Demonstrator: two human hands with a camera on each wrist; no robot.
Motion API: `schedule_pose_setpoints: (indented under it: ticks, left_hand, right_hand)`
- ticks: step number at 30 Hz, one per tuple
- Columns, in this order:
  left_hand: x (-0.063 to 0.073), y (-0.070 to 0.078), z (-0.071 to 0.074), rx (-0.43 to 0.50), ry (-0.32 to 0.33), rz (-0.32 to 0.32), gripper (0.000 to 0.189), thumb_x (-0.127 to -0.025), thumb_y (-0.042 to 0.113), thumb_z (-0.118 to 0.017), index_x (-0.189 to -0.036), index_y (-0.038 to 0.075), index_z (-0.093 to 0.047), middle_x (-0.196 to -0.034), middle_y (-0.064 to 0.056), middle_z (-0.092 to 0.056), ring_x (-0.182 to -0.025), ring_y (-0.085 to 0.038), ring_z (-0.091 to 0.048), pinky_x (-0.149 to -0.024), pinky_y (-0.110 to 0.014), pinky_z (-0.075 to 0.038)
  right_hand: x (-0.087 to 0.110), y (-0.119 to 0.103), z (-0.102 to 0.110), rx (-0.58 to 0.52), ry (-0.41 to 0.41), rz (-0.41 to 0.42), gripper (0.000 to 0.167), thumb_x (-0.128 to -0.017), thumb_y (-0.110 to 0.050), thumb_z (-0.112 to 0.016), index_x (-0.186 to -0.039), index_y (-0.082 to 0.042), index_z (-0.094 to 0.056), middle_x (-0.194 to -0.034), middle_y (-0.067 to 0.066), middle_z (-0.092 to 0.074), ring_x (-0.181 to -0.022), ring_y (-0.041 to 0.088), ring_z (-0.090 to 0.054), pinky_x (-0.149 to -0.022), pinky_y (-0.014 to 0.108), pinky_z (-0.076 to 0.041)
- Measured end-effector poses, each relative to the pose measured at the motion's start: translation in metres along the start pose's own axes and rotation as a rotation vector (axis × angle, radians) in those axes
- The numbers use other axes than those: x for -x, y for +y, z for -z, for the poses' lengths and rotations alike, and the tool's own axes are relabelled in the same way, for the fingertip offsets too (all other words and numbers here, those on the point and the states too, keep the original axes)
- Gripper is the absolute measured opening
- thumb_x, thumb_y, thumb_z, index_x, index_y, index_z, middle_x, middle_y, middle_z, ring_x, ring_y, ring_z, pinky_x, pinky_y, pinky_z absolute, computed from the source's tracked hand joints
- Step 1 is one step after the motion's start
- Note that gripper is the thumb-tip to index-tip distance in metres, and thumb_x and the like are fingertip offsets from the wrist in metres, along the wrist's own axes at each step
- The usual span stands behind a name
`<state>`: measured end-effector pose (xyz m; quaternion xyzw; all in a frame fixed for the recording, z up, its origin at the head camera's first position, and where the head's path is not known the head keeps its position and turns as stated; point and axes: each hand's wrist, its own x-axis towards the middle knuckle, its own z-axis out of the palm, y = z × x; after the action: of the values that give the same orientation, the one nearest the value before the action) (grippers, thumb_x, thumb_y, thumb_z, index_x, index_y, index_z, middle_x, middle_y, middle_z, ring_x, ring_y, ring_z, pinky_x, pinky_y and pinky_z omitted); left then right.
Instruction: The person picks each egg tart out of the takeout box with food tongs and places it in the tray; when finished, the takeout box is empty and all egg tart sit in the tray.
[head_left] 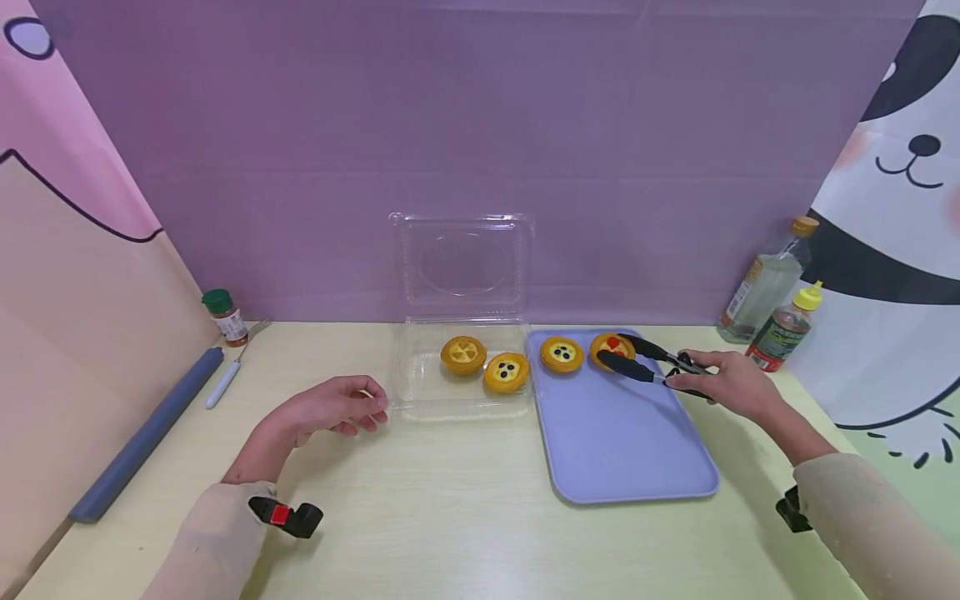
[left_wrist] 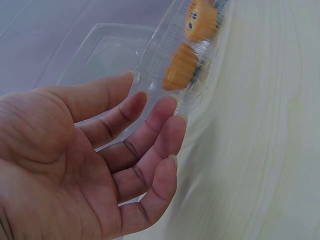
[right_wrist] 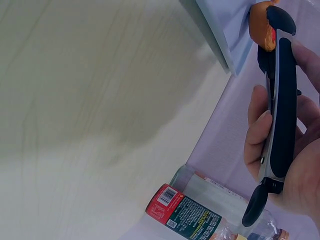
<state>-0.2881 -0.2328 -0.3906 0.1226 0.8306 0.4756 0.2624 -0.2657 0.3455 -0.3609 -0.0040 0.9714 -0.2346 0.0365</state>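
Note:
My left hand (head_left: 341, 407) is beside the near left corner of a clear plastic box (head_left: 420, 407), fingers loosely bent. In the left wrist view, the thumb and index fingertips are at its rim; whether they touch it is hard to tell. The box's lid (head_left: 465, 258) stands raised. Inside lie a tart with a wedge-patterned top (head_left: 462, 356) and a tart with dark dots (head_left: 506, 373). My right hand (head_left: 723, 382) grips black-tipped tongs (head_left: 663, 375). Their tips are around a tart with a red topping (head_left: 606, 343), at the far end of a lavender tray (head_left: 630, 467).
Another dotted tart (head_left: 561, 355) sits on the tray. At the back right stand a clear bottle (head_left: 765, 287) and a yellow-capped bottle (head_left: 783, 333). On the left are a green-capped jar (head_left: 225, 317), a light-handled fork (head_left: 225, 382) and a blue roll (head_left: 150, 433).

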Motion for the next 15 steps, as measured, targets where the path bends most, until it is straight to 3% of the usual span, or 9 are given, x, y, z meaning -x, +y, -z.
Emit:
schedule_pose_setpoints:
  ticks: [15]
  left_hand:
    - [0.0025, 0.0023, -0.0019, 0.009, -0.004, -0.01, 0.036, -0.1, 0.032, -0.06, -0.119, 0.001, -0.056, -0.115, -0.017, -0.069, -0.1, -0.022, -0.066, -0.083, -0.037, -0.052]
  right_hand:
    - [-0.0019, -0.0016, 0.0019, -0.007, -0.012, 0.003, 0.086, -0.086, -0.059, -0.07, -0.148, -0.004, -0.046, -0.089, 0.011, -0.072, -0.073, 0.021, -0.068, -0.059, 0.03, -0.042]
